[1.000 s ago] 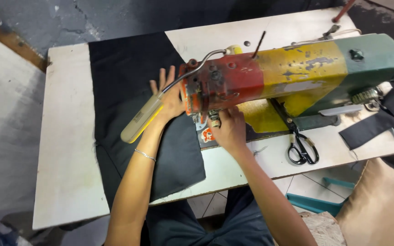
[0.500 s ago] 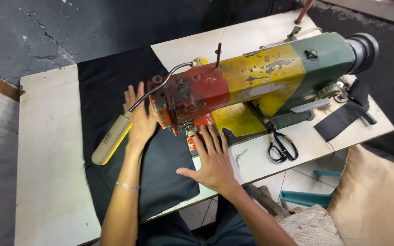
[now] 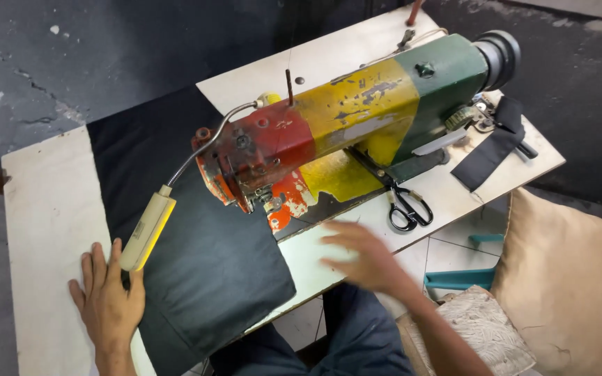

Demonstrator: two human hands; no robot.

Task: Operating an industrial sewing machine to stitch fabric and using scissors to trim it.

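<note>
Dark fabric (image 3: 196, 244) lies spread across the pale wooden sewing table (image 3: 43, 202), running from the far edge under the head of a red, yellow and green sewing machine (image 3: 343, 132) and hanging over the near edge. The left hand (image 3: 108, 301) rests flat, fingers spread and empty, at the cloth's left border, just below a yellow lamp on a gooseneck arm (image 3: 148, 231). The right hand (image 3: 367, 259), blurred in motion, hovers open over the bare tabletop to the right of the cloth, holding nothing. The two hands are well apart. Black scissors (image 3: 407, 205) lie near the machine's base, with a dark strap (image 3: 489, 150) at the far right. Judged from the layout, smoothing the cloth well calls for flat palms and an even pull from both edges, keeping fingers away from the needle area.
</note>
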